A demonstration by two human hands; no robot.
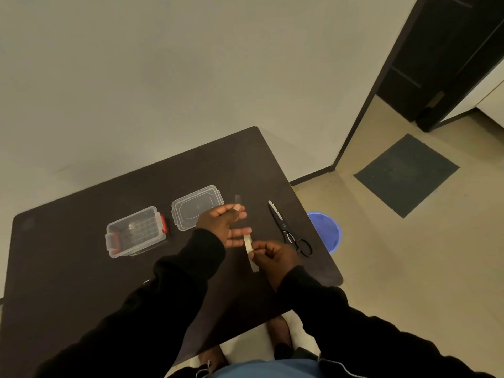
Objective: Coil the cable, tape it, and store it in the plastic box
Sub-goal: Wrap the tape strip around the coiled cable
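Both hands work a tape roll (248,245) above the dark table (81,268).

The right hand (272,255) pinches the roll, seen edge-on, fingers curled shut round it; the left hand (226,226) is spread open, fingertips (246,231) touching the roll's top; a strip (237,199) of tape lies by the lid (196,207); the box (135,231) stands open at left, something dark inside that I cannot make out; no cable is clearly seen; scissors (289,230) lie right of the hands.
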